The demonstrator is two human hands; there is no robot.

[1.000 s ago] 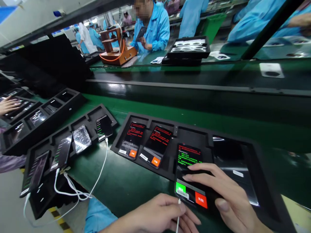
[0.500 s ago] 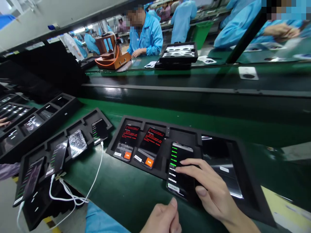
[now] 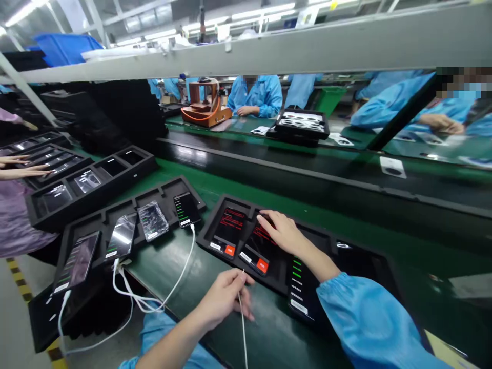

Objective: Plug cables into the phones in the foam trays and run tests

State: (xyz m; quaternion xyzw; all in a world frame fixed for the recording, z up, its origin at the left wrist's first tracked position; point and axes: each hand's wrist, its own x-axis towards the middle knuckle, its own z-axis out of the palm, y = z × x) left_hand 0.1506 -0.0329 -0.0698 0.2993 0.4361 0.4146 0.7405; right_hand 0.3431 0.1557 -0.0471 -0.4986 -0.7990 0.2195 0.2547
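Head view: green workbench (image 3: 188,294) supports black tray (image 3: 275,271). Right hand (image 3: 284,231) is positioned over the upper end of second phone from left (image 3: 253,248), lying on tray; its grip cannot be determined. Left hand (image 3: 226,295) is pinched on white cable (image 3: 242,320).

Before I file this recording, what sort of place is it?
Probably an electronics factory, perhaps a phone-testing line: phones with test-like screens lie in black trays, and people in blue smocks are at green benches.
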